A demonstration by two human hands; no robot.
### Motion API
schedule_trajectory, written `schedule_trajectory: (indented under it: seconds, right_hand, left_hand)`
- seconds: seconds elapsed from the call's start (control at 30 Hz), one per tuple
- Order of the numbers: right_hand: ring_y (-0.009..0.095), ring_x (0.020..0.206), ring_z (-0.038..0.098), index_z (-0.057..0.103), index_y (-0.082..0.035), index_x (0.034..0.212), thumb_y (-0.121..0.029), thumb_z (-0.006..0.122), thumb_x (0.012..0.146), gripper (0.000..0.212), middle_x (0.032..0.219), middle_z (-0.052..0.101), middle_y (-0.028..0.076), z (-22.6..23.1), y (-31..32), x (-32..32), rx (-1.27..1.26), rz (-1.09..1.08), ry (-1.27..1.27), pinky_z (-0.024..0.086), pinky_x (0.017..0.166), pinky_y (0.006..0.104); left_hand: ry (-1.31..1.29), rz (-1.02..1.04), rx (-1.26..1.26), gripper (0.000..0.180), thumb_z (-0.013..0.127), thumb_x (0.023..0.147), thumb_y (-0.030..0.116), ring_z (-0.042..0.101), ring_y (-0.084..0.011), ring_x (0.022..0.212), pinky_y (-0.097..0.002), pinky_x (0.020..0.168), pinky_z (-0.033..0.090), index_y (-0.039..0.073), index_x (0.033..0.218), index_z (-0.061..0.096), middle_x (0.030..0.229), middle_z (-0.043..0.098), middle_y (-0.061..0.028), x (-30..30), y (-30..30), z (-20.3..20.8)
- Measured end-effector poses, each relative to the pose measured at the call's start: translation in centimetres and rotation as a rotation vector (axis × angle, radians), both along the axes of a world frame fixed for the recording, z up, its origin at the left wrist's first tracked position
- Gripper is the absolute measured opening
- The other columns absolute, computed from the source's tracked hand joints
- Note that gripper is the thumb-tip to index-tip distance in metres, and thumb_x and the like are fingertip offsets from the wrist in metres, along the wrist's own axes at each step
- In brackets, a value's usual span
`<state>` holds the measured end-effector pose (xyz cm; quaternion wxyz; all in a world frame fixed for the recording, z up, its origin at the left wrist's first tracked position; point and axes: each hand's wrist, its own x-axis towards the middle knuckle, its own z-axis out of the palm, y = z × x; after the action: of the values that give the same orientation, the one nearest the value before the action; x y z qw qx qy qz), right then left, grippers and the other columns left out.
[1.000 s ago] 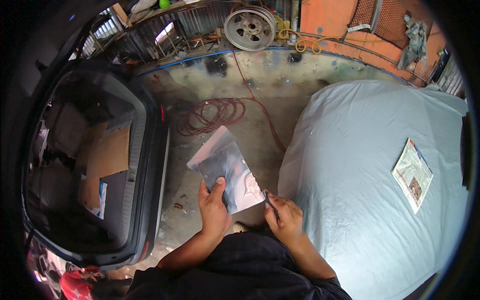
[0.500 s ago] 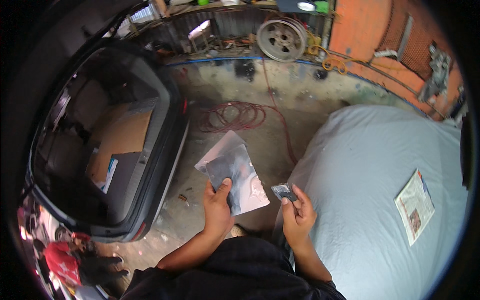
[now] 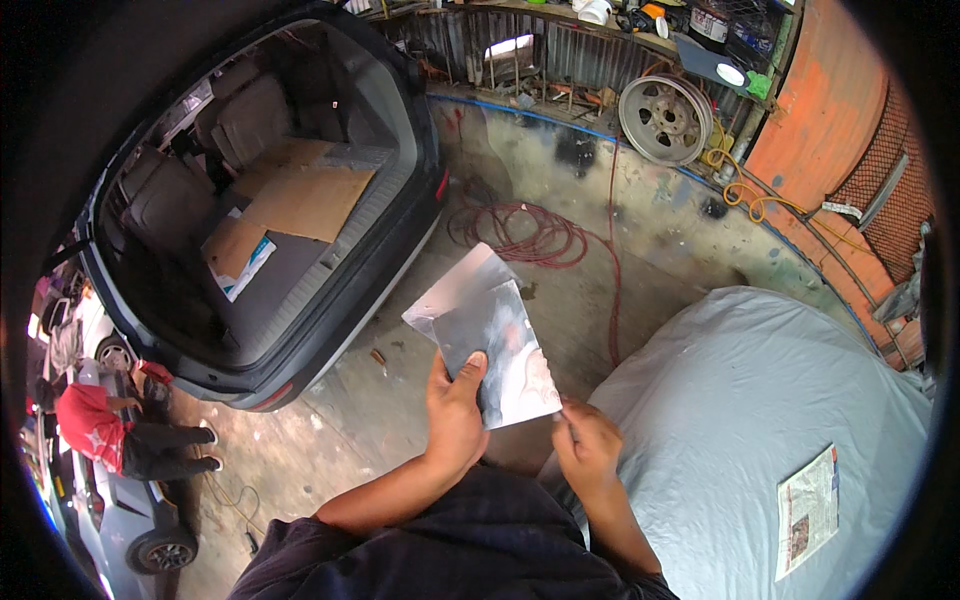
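My left hand (image 3: 457, 408) is closed on a thin pale mixing board (image 3: 500, 330), its thumb pressed on top. A dark grey, smeared patch covers part of the board. Pale pink putty (image 3: 535, 382) is spread along its right edge. Close to the board's lower right corner is my right hand (image 3: 590, 445), fingers closed around a small dark spreader (image 3: 562, 412). Most of that spreader is hidden behind the fingers, and I cannot tell whether it touches the putty.
A car with an open rear (image 3: 330, 290) stands at left, cardboard (image 3: 310, 200) inside. A grey covered shape (image 3: 720, 420) bulges at right, bearing a folded newspaper (image 3: 808, 512). A coiled red hose (image 3: 530, 240) lies on the floor. A person in red (image 3: 95, 425) is at far left.
My right hand has moved up and left to the board's corner, turning the spreader so less of it shows. The whole view has shifted, with more of the car and the other person visible.
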<state>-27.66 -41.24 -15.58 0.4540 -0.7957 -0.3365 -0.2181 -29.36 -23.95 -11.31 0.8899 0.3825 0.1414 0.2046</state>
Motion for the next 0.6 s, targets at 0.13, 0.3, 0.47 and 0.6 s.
schedule_trajectory:
  seconds: [0.13, 0.3, 0.47, 0.6]
  right_hand:
    - [0.027, 0.088, 0.072, 0.064, 0.007, 0.103, 0.005, 0.065, 0.087, 0.017, 0.098, 0.071, 0.022, -1.5, 0.0, -0.9, 0.016, -0.109, 0.201, 0.056, 0.077, 0.0327]
    - [0.02, 0.089, 0.072, 0.063, 0.005, 0.11, -0.001, 0.066, 0.091, 0.02, 0.097, 0.073, 0.019, -1.4, -0.5, -1.1, 0.517, -0.129, 0.372, 0.057, 0.078, 0.0305]
    - [0.024, 0.086, 0.074, 0.065, 0.004, 0.106, 0.0, 0.069, 0.088, 0.019, 0.094, 0.074, 0.018, 0.6, -0.3, -3.0, 0.277, -0.133, 0.161, 0.059, 0.075, 0.0328]
    - [0.029, 0.083, 0.074, 0.066, 0.003, 0.103, 0.001, 0.071, 0.084, 0.02, 0.093, 0.074, 0.017, 0.8, -0.1, -3.0, 0.108, -0.122, -0.018, 0.058, 0.073, 0.0347]
  left_hand:
    - [-0.001, 0.011, 0.034, 0.036, 0.061, 0.097, 0.011, 0.061, -0.0206, 0.107, -0.0362, 0.094, 0.051, -0.001, 0.129, 0.048, 0.119, 0.061, -0.0113, -0.7, -0.1, 1.5]
    - [0.054, -0.038, 0.075, 0.031, 0.057, 0.099, 0.008, 0.059, -0.0175, 0.108, -0.0337, 0.098, 0.047, -0.003, 0.127, 0.049, 0.119, 0.061, -0.0102, -1.3, 0.9, 0.3]
    - [0.034, -0.028, 0.07, 0.03, 0.056, 0.1, 0.007, 0.059, -0.0168, 0.106, -0.0326, 0.097, 0.047, -0.002, 0.127, 0.049, 0.118, 0.061, -0.0103, -1.7, 0.1, -0.5]
    - [0.025, -0.012, 0.093, 0.035, 0.059, 0.097, 0.01, 0.061, -0.02, 0.108, -0.0351, 0.095, 0.05, -0.001, 0.129, 0.049, 0.119, 0.061, -0.0113, -2.0, 0.2, -0.6]
